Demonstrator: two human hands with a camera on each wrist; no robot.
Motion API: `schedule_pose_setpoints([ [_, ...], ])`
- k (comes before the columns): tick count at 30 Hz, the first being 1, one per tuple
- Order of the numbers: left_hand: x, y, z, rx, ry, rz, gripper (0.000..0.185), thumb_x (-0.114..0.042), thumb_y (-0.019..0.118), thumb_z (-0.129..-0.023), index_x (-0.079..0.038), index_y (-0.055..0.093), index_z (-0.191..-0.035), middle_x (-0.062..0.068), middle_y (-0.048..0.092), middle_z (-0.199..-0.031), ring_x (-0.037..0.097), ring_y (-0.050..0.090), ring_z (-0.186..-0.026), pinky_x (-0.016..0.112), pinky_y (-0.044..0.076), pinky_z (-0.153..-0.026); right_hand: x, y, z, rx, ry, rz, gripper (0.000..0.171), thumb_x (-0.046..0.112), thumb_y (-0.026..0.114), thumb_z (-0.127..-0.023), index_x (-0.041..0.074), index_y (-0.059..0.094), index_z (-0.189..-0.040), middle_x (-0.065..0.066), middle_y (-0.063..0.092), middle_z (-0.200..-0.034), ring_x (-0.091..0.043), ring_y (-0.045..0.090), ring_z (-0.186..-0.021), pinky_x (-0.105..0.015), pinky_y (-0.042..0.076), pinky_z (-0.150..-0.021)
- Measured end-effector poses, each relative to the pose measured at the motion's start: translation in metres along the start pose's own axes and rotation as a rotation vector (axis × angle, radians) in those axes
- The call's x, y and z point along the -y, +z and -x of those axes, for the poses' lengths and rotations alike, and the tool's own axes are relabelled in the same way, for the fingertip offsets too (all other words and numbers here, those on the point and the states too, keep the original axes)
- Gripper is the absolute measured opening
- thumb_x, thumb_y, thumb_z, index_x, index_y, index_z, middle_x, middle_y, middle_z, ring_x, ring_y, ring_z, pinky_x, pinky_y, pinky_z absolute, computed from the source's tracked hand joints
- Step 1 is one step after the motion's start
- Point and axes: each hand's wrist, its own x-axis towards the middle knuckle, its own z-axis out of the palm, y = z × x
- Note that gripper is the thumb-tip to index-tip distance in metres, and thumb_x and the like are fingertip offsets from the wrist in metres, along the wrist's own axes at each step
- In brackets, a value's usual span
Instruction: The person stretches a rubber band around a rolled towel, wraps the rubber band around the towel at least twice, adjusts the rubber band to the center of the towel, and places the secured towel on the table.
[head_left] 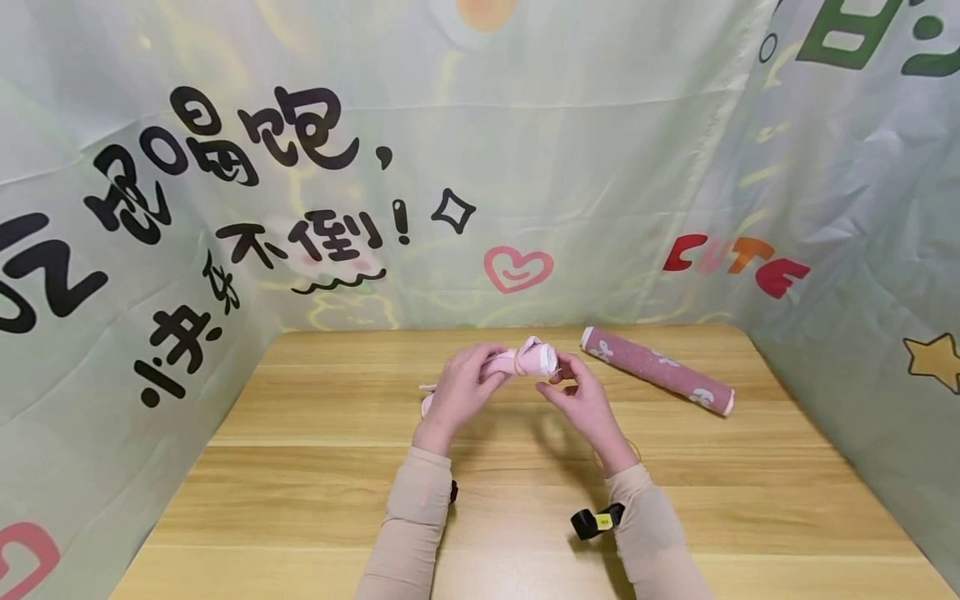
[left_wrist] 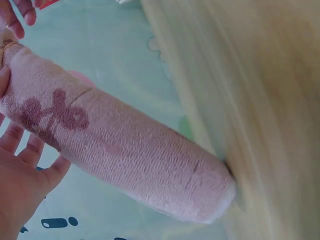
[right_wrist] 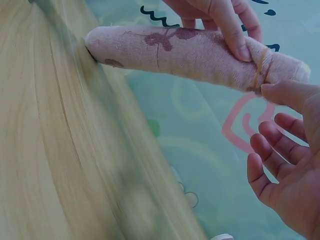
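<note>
A rolled pale pink towel (head_left: 525,362) is held up over the wooden table (head_left: 315,467), with a tan rubber band (right_wrist: 260,72) round it near its right end. My left hand (head_left: 468,379) grips the roll from above, its fingers (right_wrist: 222,22) curled over the cloth beside the band. In the left wrist view the roll (left_wrist: 115,145) lies across my left palm (left_wrist: 20,185). My right hand (head_left: 570,387) is at the banded end. Its thumb (right_wrist: 285,92) touches the roll under the band, while its other fingers (right_wrist: 267,150) hang loosely curled off the cloth.
A second rolled towel (head_left: 656,371), darker pink with white bows, lies on the table to the right of my hands. Printed fabric walls (head_left: 525,167) close in the table at the back and on both sides.
</note>
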Motion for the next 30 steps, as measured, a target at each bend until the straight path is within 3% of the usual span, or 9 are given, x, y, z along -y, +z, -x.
schedule_pose_setpoints([
  [8,-0.004,-0.007,-0.003,-0.046,0.005,-0.002,0.030,-0.022,0.073,-0.087,-0.013,0.066,-0.115,0.003,0.071,-0.109,0.021,0.065,-0.102,0.040,0.050,-0.094,-0.001,0.002,0.000,-0.022,0.009,-0.002,0.042,0.012,0.071,-0.088,0.004,0.056,-0.126,-0.018,0.061,-0.114,-0.029,0.059,-0.100,-0.024,0.045,-0.074],
  [16,-0.011,-0.010,-0.005,-0.120,0.049,0.050,0.032,-0.019,0.074,-0.086,-0.011,0.064,-0.116,0.004,0.071,-0.104,0.020,0.065,-0.097,0.041,0.051,-0.089,0.003,0.004,0.001,-0.028,-0.032,-0.002,0.034,0.011,0.072,-0.087,0.002,0.061,-0.118,-0.018,0.064,-0.110,-0.017,0.058,-0.092,-0.025,0.046,-0.072],
  [20,-0.013,-0.012,-0.006,-0.140,0.071,0.082,0.032,-0.015,0.074,-0.085,-0.009,0.064,-0.115,0.005,0.070,-0.101,0.019,0.064,-0.094,0.038,0.052,-0.086,0.004,0.005,0.002,-0.013,-0.055,-0.005,0.035,0.012,0.072,-0.087,0.003,0.061,-0.120,-0.019,0.065,-0.110,-0.023,0.060,-0.094,-0.026,0.047,-0.072],
  [30,-0.018,-0.015,-0.006,-0.151,-0.028,0.232,0.038,-0.009,0.073,-0.084,-0.005,0.061,-0.120,0.010,0.069,-0.099,0.022,0.065,-0.093,0.037,0.054,-0.083,0.006,0.006,0.003,0.034,-0.059,-0.026,0.039,0.013,0.073,-0.086,0.002,0.060,-0.121,-0.021,0.063,-0.115,-0.031,0.059,-0.102,-0.026,0.047,-0.076],
])
